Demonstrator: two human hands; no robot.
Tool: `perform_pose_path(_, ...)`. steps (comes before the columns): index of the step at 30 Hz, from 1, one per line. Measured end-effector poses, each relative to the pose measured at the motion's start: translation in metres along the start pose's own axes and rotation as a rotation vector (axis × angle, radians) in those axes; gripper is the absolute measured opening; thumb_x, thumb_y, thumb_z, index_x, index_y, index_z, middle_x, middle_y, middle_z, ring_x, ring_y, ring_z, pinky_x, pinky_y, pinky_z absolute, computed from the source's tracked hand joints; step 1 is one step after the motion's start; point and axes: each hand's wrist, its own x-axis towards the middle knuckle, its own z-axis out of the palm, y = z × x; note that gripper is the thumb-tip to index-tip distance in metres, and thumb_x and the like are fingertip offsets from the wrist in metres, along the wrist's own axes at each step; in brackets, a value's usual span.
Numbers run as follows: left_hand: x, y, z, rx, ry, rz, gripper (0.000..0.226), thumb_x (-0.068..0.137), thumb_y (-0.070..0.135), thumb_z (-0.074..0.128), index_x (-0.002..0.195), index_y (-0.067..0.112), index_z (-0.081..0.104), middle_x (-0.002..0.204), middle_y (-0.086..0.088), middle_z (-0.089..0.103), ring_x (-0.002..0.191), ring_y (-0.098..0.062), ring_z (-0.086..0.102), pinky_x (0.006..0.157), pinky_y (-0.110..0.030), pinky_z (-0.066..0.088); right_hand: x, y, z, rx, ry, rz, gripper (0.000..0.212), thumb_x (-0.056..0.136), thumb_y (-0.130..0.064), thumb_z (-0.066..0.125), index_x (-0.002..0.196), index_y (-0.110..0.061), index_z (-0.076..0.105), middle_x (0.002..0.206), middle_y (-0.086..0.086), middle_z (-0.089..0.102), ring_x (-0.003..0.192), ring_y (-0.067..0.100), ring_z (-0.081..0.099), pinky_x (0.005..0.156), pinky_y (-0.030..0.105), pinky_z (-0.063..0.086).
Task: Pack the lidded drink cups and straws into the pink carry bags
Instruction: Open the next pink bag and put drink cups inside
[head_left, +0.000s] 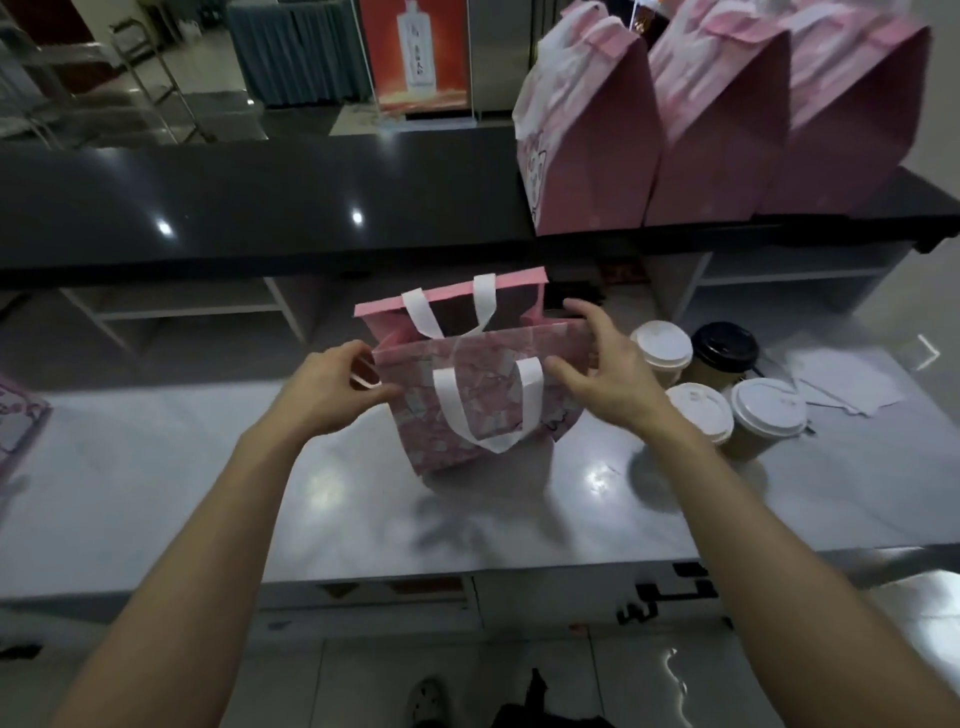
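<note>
A pink carry bag (467, 410) with white handles stands open on the grey counter (208, 478). My left hand (332, 389) pinches the bag's left top edge. At the bag's right top edge my right hand (608, 374) hovers with fingers spread, thumb close to the front panel. To the right of the bag stand several lidded paper cups: a white-lidded cup (662, 348), a black-lidded cup (724, 351), and two more white-lidded cups (698, 410) (769, 413). White wrapped straws (841, 384) lie beyond the cups.
Three closed pink bags (727, 135) stand on the raised black ledge (260, 208) at the back right. Another flat pink bag (15, 421) lies at the counter's left edge. The counter's front edge runs across below my arms.
</note>
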Motion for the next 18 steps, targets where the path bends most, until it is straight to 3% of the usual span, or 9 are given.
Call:
perform_pose_path(3,-0.019,-0.016,0.02,-0.149,0.041,-0.053,0.053,0.081,0.07,0.084,0.124,0.043,0.067,0.104,0.02,0.074,0.087,-0.002,0.074,0.07,-0.035,0.064,-0.036,0.037,0.025,0.093,0.017,0.097,0.103,0.088,-0.047,0.078,0.169,-0.038,0.015,0.154,-0.006,0.054,0.135,0.009,0.058,0.111,0.033,0.05)
perform_pose_path(5,-0.033,-0.028,0.039,-0.197,-0.027,-0.114,0.072,0.07,0.072,0.091,0.13,0.046,0.062,0.107,0.019,0.073,0.085,-0.001,0.075,0.068,-0.03,0.062,-0.056,0.062,0.044,0.018,-0.018,0.203,0.102,0.089,-0.041,0.081,0.17,-0.026,0.02,0.156,0.002,0.053,0.138,0.013,0.055,0.114,0.04,0.05)
perform_pose_path(7,-0.04,-0.037,0.062,-0.163,-0.117,-0.191,0.079,0.065,0.065,0.098,0.13,0.038,0.062,0.111,0.015,0.073,0.089,-0.007,0.076,0.073,-0.031,0.062,-0.064,0.078,0.062,-0.062,-0.083,0.273,0.085,0.092,-0.034,0.081,0.163,-0.018,0.038,0.148,0.006,0.061,0.132,0.019,0.061,0.109,0.044,0.055)
perform_pose_path(10,-0.04,-0.037,0.094,-0.085,-0.164,-0.215,0.066,0.07,0.051,0.101,0.124,0.033,0.067,0.109,0.01,0.073,0.092,-0.012,0.074,0.077,-0.033,0.061,-0.053,0.085,0.075,-0.087,-0.097,0.312,0.054,0.097,-0.027,0.077,0.146,-0.014,0.058,0.133,0.007,0.072,0.114,0.024,0.071,0.1,0.043,0.058)
perform_pose_path(13,-0.037,-0.031,0.113,-0.073,-0.088,-0.196,0.046,0.077,0.042,0.099,0.113,0.029,0.074,0.1,0.01,0.076,0.092,-0.016,0.074,0.081,-0.039,0.063,-0.034,0.085,0.079,-0.132,-0.028,0.33,0.032,0.1,-0.027,0.075,0.128,-0.011,0.07,0.121,0.008,0.078,0.104,0.027,0.074,0.094,0.043,0.059)
perform_pose_path(18,-0.029,-0.031,0.12,-0.201,0.106,-0.207,0.023,0.091,0.035,0.089,0.108,0.023,0.078,0.093,0.009,0.079,0.085,-0.016,0.076,0.076,-0.04,0.064,-0.025,0.09,0.078,-0.159,0.017,0.306,0.019,0.099,-0.023,0.073,0.113,-0.011,0.076,0.1,0.006,0.078,0.093,0.029,0.074,0.078,0.035,0.057)
